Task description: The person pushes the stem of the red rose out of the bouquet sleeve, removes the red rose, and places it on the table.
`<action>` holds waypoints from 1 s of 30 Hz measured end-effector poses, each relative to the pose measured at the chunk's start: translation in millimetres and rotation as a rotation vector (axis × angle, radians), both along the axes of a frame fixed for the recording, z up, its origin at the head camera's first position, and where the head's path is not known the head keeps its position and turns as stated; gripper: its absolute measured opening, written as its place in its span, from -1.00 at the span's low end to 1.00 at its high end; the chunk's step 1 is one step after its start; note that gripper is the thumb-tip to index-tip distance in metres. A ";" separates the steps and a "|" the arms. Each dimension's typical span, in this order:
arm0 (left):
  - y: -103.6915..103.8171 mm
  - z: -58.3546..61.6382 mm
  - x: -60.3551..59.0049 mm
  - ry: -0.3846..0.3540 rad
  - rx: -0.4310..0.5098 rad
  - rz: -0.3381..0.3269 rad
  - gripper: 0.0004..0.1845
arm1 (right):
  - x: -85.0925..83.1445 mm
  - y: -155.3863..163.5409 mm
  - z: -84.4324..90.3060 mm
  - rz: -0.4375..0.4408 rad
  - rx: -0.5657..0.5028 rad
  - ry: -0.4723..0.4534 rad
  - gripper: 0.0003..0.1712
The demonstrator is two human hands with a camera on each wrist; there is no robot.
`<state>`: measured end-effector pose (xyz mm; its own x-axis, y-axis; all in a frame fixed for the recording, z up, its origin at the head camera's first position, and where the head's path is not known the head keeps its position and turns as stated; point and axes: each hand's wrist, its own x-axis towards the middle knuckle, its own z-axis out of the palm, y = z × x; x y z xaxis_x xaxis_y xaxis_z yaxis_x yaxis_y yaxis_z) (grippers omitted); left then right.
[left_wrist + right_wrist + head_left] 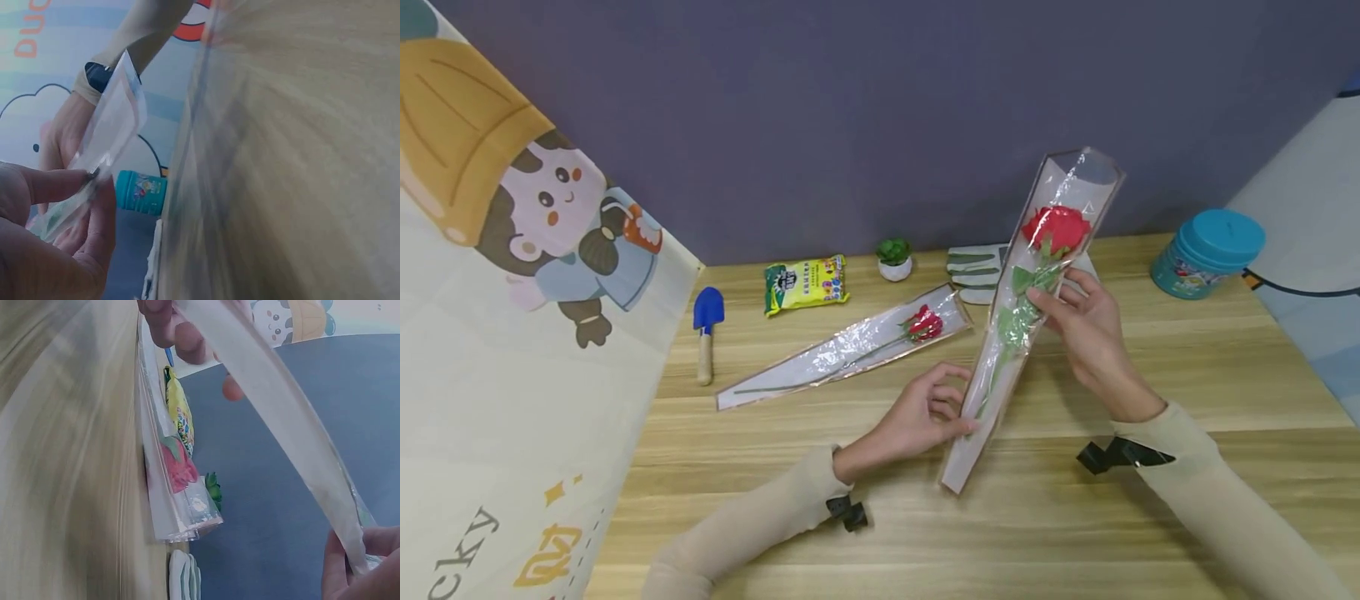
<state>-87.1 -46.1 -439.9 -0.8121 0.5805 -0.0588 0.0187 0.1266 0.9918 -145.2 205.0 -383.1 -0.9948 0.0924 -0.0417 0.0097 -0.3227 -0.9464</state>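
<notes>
1. The wrapped rose (1033,317) is held up above the wooden table (1150,517), tilted; its long axis runs from the narrow stem tip near the table, low and close to the person, up to the open mouth of the sleeve, high, farther away and to the right. The red bloom sits near that upper end.
2. The left hand (925,417) pinches the lower part of the sleeve between thumb and fingers.
3. The right hand (1086,321) grips the sleeve at mid-length, just under the bloom, fingers curled round it.
4. A second wrapped rose (850,350) lies flat on the table, bloom end pointing right, stem tip left.
5. Only the head view shows the blue trowel (706,329) and the whole held rose.
6. The left wrist view shows the teal tin (141,192) behind the pinching fingers (56,184); the right wrist view shows the lying rose and yellow packet (179,419) edge-on.
</notes>
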 end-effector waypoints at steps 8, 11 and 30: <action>2.8 -2.6 2.2 -0.021 0.011 -0.005 -0.37 | 1.4 0.0 5.7 -0.002 0.016 0.018 -0.50; 3.5 -2.8 2.3 -0.018 0.020 0.000 -0.38 | 1.1 0.0 8.0 -0.015 0.020 0.021 -0.50; 6.4 -2.7 1.8 -0.075 0.049 0.036 -0.38 | 4.8 -6.3 4.2 0.007 0.120 0.015 -0.44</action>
